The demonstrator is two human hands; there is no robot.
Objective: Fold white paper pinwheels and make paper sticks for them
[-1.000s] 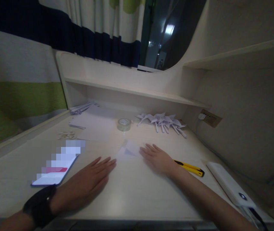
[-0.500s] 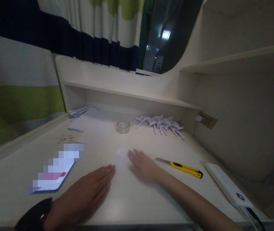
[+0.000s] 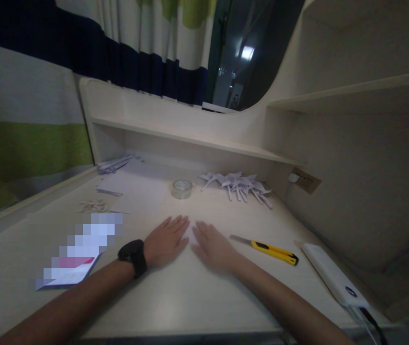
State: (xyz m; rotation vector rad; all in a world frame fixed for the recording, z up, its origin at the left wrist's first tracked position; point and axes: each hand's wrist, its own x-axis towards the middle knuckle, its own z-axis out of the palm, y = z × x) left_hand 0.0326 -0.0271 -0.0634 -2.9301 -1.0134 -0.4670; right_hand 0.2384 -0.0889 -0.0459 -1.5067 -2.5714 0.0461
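My left hand (image 3: 165,243), with a black watch (image 3: 133,257) on the wrist, lies flat on the desk, fingers stretched forward. Beside it my right hand (image 3: 214,247) also rests palm down, its fingers extended. A small white piece of paper (image 3: 191,235) lies beneath the hands; only a sliver shows in the gap, and its folds are hidden. To the right of my right hand is a yellow utility knife (image 3: 274,252) with its blade out. Ahead of the fingers stands a roll of clear tape (image 3: 182,189).
Several white paper pinwheels (image 3: 238,184) are bunched at the back right. At the back left lie paper sheets (image 3: 143,184), rolled paper sticks (image 3: 116,164) and a pile of small pale bits (image 3: 94,206). A phone (image 3: 78,256) lies left, a white power strip (image 3: 334,275) right.
My left hand has moved forward and right and now lies flat over the paper's left part, covering it. My right hand has stayed in nearly the same place.
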